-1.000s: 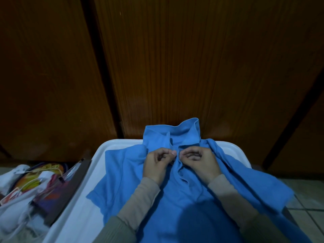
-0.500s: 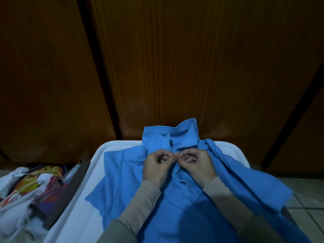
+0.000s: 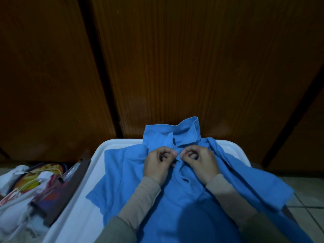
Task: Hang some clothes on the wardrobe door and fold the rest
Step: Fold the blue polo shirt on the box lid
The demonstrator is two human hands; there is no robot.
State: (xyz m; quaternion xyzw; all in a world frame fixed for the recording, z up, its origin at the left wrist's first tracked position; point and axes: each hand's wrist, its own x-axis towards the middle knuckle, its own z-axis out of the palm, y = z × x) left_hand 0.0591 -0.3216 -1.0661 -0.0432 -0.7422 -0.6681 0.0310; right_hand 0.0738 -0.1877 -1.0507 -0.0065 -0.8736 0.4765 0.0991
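A blue polo shirt lies face up on a white table, its collar standing at the far edge against the brown wooden wardrobe door. My left hand pinches the left side of the button placket just below the collar. My right hand pinches the right side of the same placket. The two sets of fingertips nearly touch at the shirt's neck opening. The right sleeve of the shirt hangs over the table's right edge.
Left of the table lies a heap of white bags and colourful packaging, with a dark flat board leaning on the table edge. Tiled floor shows at the lower right. A dark gap separates two wardrobe doors.
Both hands stay at the placket and have crept a little up toward the collar. The fingertips have drawn slightly apart again after meeting half a second ago.
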